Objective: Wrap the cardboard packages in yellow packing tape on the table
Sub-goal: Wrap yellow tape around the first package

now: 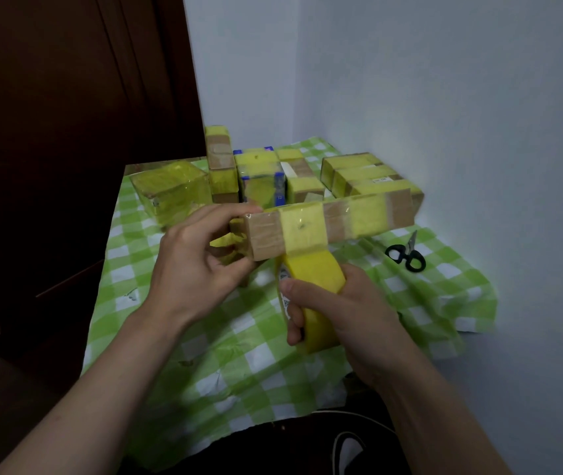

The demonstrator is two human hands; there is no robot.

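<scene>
A long cardboard package (pixel 335 222) is held level above the table, with two yellow tape bands round it. My left hand (pixel 201 265) grips its left end, fingers curled over the top and underside. My right hand (pixel 338 317) holds the yellow tape roll (pixel 311 289) just below the package. A strip of tape runs from the roll up onto the left band.
Several taped packages (pixel 369 176) stand at the back of the table, one upright package (pixel 220 162) among them. Black scissors (pixel 405 253) lie to the right on the green checked cloth (pixel 239 354). A dark wooden door is on the left, white walls behind and right.
</scene>
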